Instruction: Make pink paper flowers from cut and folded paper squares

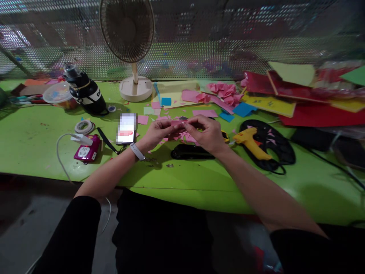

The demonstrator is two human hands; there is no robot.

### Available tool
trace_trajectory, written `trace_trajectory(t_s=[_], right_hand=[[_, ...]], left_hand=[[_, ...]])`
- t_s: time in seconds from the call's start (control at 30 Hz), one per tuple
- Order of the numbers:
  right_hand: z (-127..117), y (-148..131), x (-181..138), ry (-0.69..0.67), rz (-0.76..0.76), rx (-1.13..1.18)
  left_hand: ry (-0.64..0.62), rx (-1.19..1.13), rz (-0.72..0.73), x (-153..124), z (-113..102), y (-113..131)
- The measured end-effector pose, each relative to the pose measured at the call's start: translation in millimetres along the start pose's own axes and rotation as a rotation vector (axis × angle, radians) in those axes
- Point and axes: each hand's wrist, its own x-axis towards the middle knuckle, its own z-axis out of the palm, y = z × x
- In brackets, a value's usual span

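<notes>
Between my two hands, over the green table (pixel 159 177), is a small piece of pink paper (pixel 177 123). My left hand (pixel 157 133) pinches its left part between thumb and fingers. At its right end, the thumb and fingertips of my right hand (pixel 205 131) close on the same paper. Pink paper scraps (pixel 188 137) lie just beneath the hands. A black stapler (pixel 191 152) rests on the table under my right hand, partly hidden by the wrist. To the right, a yellow glue gun (pixel 255 144) lies on a black pad (pixel 282 148).
A phone (pixel 127 128), a purple power adapter (pixel 88 149) with a white cable and tape rolls (pixel 84 126) lie left. Behind stand a black bottle (pixel 88 93) and a fan (pixel 135 88). Crumpled pink paper (pixel 225 91) and stacked coloured sheets (pixel 308 114) fill the back right.
</notes>
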Motion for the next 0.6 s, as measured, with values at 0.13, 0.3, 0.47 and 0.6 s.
trace_trajectory(t_s=[0.13, 0.3, 0.47, 0.6], right_hand=[[-0.2, 0.2, -0.1, 0.0, 0.0, 0.0], [0.4, 1.1, -0.1, 0.009, -0.027, 0.009], [1.3, 1.5, -1.9, 0.02, 0.016, 0.018], [-1.6, 0.8, -1.8, 0.05, 0.111, 0.058]], left_hand=[[-0.012, -0.021, 0.027, 1.5, -1.4, -3.4], [0.008, -0.018, -0.003, 2.8, -2.4, -7.5], [-0.014, -0.097, -0.028, 1.5, -1.8, -7.1], [-0.003, -0.103, -0.068, -0.5, 1.3, -3.1]])
